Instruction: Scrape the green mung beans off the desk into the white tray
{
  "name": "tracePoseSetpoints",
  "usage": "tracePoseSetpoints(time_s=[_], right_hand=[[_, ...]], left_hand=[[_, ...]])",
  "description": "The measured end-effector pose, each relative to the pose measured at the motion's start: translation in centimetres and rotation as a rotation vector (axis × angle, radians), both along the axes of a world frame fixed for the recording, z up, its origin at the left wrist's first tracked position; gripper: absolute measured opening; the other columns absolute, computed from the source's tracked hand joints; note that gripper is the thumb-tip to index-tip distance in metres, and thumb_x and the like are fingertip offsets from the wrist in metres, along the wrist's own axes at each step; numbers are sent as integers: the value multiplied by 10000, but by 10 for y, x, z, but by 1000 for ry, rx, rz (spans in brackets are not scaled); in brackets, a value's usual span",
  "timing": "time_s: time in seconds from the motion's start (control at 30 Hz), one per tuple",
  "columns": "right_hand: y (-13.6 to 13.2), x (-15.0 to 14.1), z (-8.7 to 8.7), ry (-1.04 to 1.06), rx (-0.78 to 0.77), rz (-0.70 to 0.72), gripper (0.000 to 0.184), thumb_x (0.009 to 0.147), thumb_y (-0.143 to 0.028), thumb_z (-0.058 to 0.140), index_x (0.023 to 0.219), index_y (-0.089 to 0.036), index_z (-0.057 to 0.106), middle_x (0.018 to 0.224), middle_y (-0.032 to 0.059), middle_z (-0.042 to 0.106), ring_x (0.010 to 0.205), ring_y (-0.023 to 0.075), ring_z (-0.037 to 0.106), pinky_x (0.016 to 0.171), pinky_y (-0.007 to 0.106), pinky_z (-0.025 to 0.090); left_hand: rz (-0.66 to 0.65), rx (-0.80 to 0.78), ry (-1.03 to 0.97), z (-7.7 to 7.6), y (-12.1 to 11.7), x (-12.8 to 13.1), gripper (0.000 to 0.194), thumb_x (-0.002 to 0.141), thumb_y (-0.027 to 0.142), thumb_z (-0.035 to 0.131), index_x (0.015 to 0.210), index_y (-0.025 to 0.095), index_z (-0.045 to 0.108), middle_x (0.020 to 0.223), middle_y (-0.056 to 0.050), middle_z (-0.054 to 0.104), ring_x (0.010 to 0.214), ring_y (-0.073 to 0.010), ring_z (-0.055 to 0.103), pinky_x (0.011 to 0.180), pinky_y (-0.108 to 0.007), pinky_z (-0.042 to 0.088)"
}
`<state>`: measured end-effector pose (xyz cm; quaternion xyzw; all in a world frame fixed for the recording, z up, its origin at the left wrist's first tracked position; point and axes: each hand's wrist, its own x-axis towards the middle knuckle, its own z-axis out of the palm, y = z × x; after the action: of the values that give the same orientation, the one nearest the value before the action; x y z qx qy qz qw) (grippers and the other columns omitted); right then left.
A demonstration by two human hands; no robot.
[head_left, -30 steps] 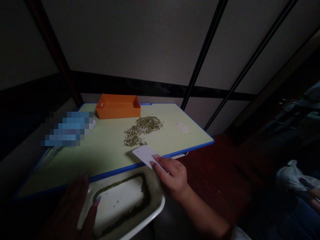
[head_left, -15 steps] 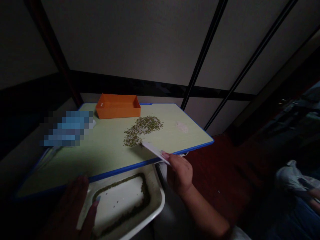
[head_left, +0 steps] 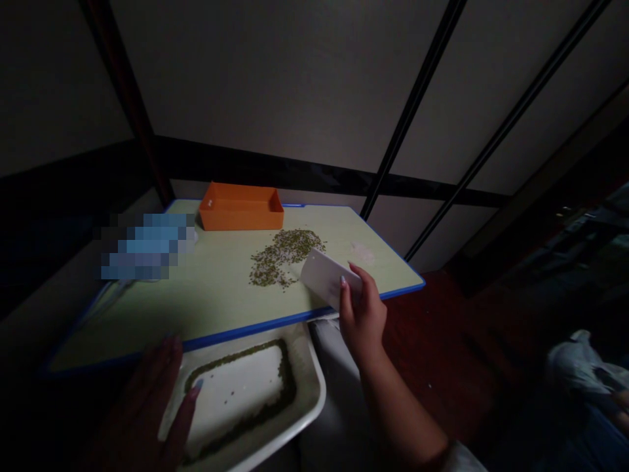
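Observation:
My right hand (head_left: 362, 314) grips a white plastic scraper card (head_left: 328, 276), holding it tilted on the pale green table (head_left: 206, 301) just right of a scattered pile of small green beans (head_left: 282, 254). My left hand (head_left: 154, 400) rests on the left rim of a white tray (head_left: 304, 387), its fingers curled over the edge. The tray sits below the table's blue front edge and holds a ring of the same green beans along its inner wall.
An orange rectangular box (head_left: 240, 208) stands at the back of the table. A blurred blue patch (head_left: 147, 252) lies at the table's left. A faint white smear (head_left: 362, 251) marks the table's right. Dark window frames rise behind; dark floor lies to the right.
My right hand lifted the scraper from the table's front edge and carried it up and right to the pile's right side, turning its face toward me. The left hand and tray stayed put.

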<state>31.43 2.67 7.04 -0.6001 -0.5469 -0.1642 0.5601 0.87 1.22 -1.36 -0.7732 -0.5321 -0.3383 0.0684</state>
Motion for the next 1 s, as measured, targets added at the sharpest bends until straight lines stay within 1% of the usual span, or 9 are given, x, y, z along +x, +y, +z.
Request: tracePoseSetpoints(time_s=[0.13,0.27,0.37,0.47,0.53,0.73,0.87,1.0], right_hand=[[2,-3,0,-11,-10,-9,301,923,-297,496,1186,-191,599,1032,119,738,742,216,720,611,297,555],[3,-6,1,-21,-34,-7,295,924,-289,494,1173,-173,604,1021,120,740,688,196,709,577,274,539],[2,-9,2,-42,-33,-5,283,928,-273,493,1165,-166,603,1029,117,742,699,181,715,588,256,542],[1,-10,2,-61,-26,1,282,929,-264,491,1171,-169,603,1030,114,745,721,179,724,609,252,553],[1,-11,2,-75,-21,4,283,929,-261,493,1176,-172,601,1027,112,747,719,179,727,606,252,557],[0,-12,2,-106,-12,14,271,936,-249,498,1177,-167,588,998,105,757,674,171,730,581,242,560],[-1,-13,2,-132,3,11,267,940,-244,496,1180,-161,580,984,105,760,674,168,733,584,235,561],[-1,-13,2,-147,-1,-13,265,942,-247,493,1177,-158,580,970,104,763,613,159,717,544,231,548]], left_hand=[[-24,30,-39,-1,0,2,688,873,323,433,1490,386,134,1607,82,243,1456,-199,292,1211,-447,295],[5,4,-22,-6,2,-1,674,875,349,419,1492,359,148,1608,53,254,1465,-207,278,1205,-472,296],[-20,47,-28,-8,4,-3,668,873,354,422,1489,354,163,1604,56,267,1459,-194,290,1204,-464,295],[-44,76,-25,-9,5,-4,668,874,342,421,1492,333,168,1606,60,263,1464,-174,274,1209,-429,282],[-43,75,-19,-8,5,-3,670,873,342,422,1493,327,167,1608,57,257,1466,-172,269,1212,-421,275],[-5,44,-38,-8,4,-2,662,874,368,415,1490,334,177,1604,61,267,1459,-183,291,1206,-447,290],[-20,57,-48,-8,4,-2,655,872,370,418,1486,336,194,1599,72,276,1455,-169,293,1208,-422,281],[-18,70,-39,-6,3,-1,657,871,372,415,1487,332,193,1603,76,262,1456,-169,290,1206,-419,278]])
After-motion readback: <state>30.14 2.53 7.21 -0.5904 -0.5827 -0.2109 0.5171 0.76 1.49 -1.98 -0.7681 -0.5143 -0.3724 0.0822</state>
